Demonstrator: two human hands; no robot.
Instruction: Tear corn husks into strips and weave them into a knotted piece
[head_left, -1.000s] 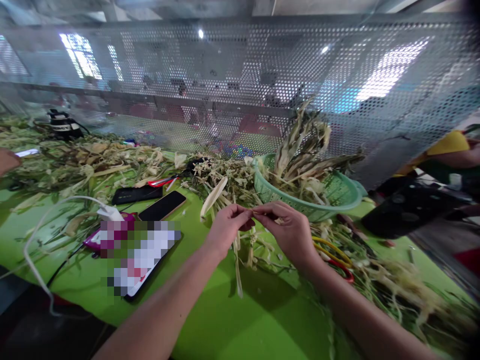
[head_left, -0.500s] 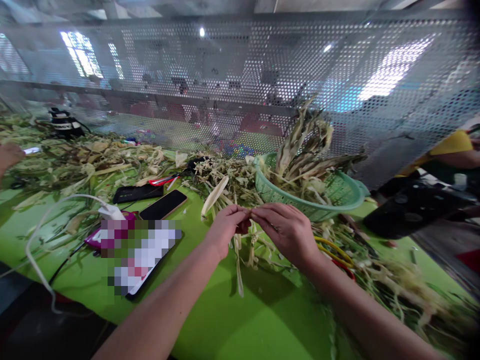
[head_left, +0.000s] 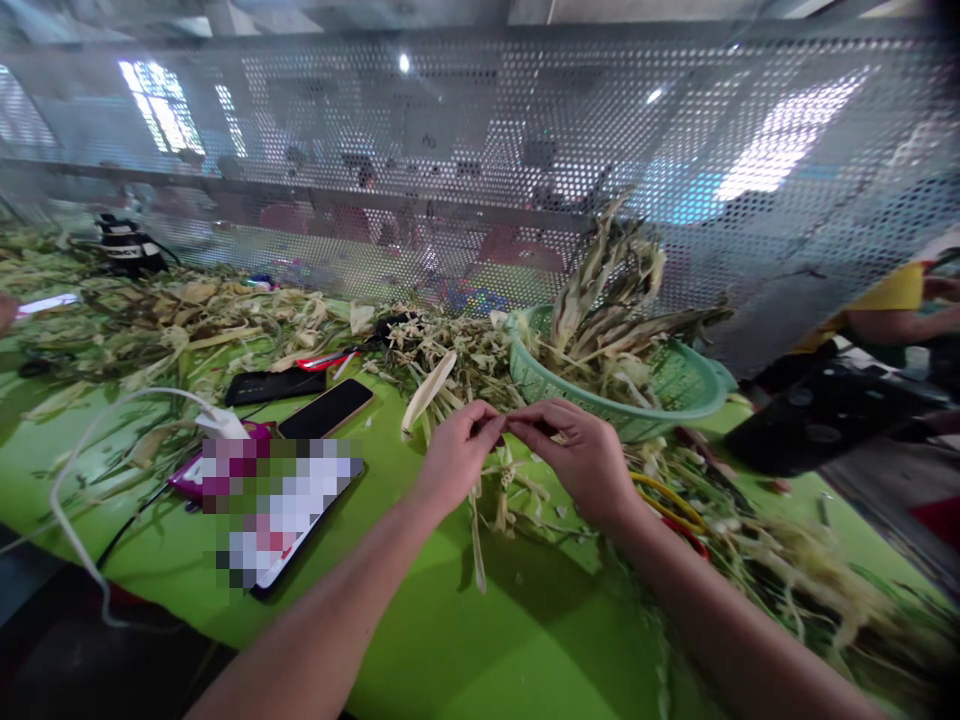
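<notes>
My left hand (head_left: 459,455) and my right hand (head_left: 576,455) meet fingertip to fingertip above the green table (head_left: 480,650). Both are closed in a pinch; whatever lies between the fingertips is too small to make out. Just below them, pale dried husk strips (head_left: 504,510) lie on the table. A longer pale husk leaf (head_left: 430,393) rests left of and beyond my left hand. Behind my right hand stands a green plastic basket (head_left: 701,385) holding dried corn husks (head_left: 600,300), some sticking up over its rim.
A dark phone (head_left: 327,409), a black case (head_left: 274,387), a white charger (head_left: 223,424) with cable and a partly blurred device (head_left: 300,530) lie left. Husk heaps (head_left: 202,310) cover the back left. A perforated metal screen (head_left: 450,150) stands behind. Another person's arm (head_left: 900,325) shows right.
My left fingers have shifted, with the thumb now pressed nearer the right fingertips; my right fingers are bent more. At the far left, another person's hand has moved outward.
</notes>
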